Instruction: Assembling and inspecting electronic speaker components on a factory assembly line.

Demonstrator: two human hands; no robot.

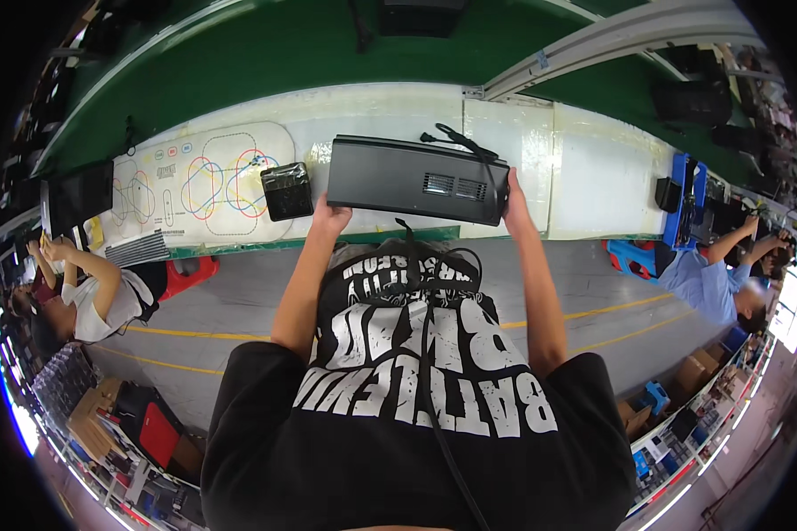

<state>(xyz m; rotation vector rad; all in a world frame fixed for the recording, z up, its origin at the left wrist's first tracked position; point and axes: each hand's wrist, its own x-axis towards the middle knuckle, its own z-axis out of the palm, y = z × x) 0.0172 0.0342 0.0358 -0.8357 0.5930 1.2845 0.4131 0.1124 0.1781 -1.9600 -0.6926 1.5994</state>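
Observation:
A long black box-shaped device [381, 177] with two vent grilles lies at the near edge of the white worktop, slightly tilted to the right. Its near left corner is in my left hand [330, 218], whose fingers pass partly out of sight under it. At the opposite end my right hand [516, 205] grips the short side. A black cable [459, 140] is bunched behind the device and crosses its top near the right end. Just left of the device sits a smaller, shiny black box [287, 192].
A white mat [173, 186] with coloured loops covers the worktop's left part. Metal rail [593, 57] slants over the back right. Blue trays [682, 199] stand at the far right. Two people [119, 296] work seated, one at each side. Red stool [190, 274] stands left.

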